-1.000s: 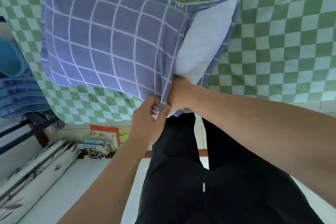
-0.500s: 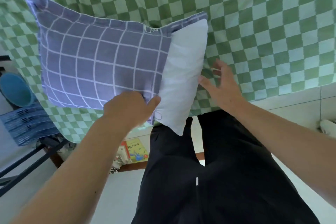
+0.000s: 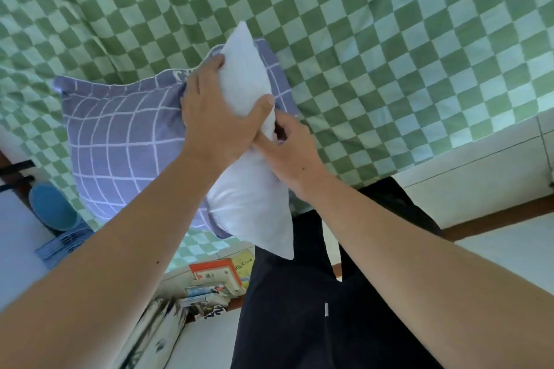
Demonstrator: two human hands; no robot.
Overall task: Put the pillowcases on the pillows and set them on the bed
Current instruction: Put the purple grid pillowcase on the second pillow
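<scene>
Green-and-white checked bedding (image 3: 389, 39) covers the bed and fills the far part of the scene, its edge hanging down over pale floor on the near side. Against it lies the white pillow (image 3: 248, 198), its left part inside a purple pillowcase with a white grid (image 3: 120, 141) and its right end bare and sticking out toward the person. Black trousers (image 3: 299, 308) fill the near middle. Left hand (image 3: 215, 117) holds the bare end of the pillow at the case's opening, its grip curled round it with the thumb pressed on the white cloth. Right hand (image 3: 290, 150) is just beside it, touching it, fingers pinching the pillowcase edge under the pillow. Books (image 3: 218, 275) lie on the floor near left, and a blue basin (image 3: 51, 207) sits further left.
</scene>
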